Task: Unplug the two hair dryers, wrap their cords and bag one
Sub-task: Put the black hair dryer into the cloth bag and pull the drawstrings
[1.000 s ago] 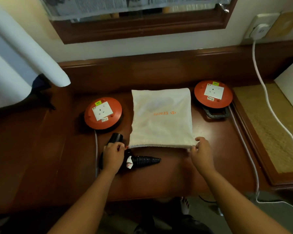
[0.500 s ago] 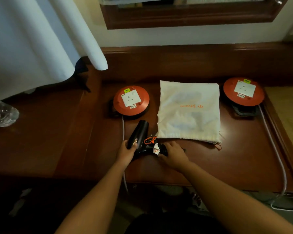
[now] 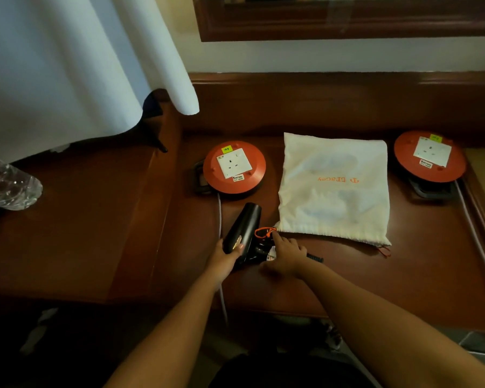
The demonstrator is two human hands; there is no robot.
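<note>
Head view: one wooden desk (image 3: 333, 281), seen from above and in front; clock directions are read on this picture, 12 being the far wall.
Hair dryer (image 3: 242, 232): black, lying on its side at the desk's near-centre, barrel mouth pointing to 1 o'clock, handle end toward 4 o'clock under the right hand. Judged rigid and moderately heavy, smooth-shelled and likely slick; best taken round the barrel or the handle, not by the cord.
Cord (image 3: 315, 258): black ribbed strain relief shows at 3 o'clock of the right hand; the rest is hidden, so how far it is wrapped cannot be told. Judged springy, apt to uncoil if released.
Left hand (image 3: 225, 257): at 7 o'clock of the dryer, fingers curled round the barrel's near end, steadying it.
Right hand (image 3: 284, 254): over the handle and cord bundle, fingers bent down onto it, forefinger reaching toward the orange drawstring (image 3: 263, 232).
Cloth bag (image 3: 335, 191): cream, flat, at 2 o'clock of the dryer, mouth facing the person; lumps suggest something already inside, though this cannot be confirmed. Soft and limp, so the mouth needs holding apart with both hands.
Left cable reel (image 3: 234, 167): orange, at 12 o'clock of the dryer, socket vacant.
Right cable reel (image 3: 430, 156): orange, at 3 o'clock of the bag, socket vacant.
Plastic bottle (image 3: 10, 186): clear, far at 9 o'clock.
Curtain (image 3: 76, 60): white, hanging at 10 o'clock.
</note>
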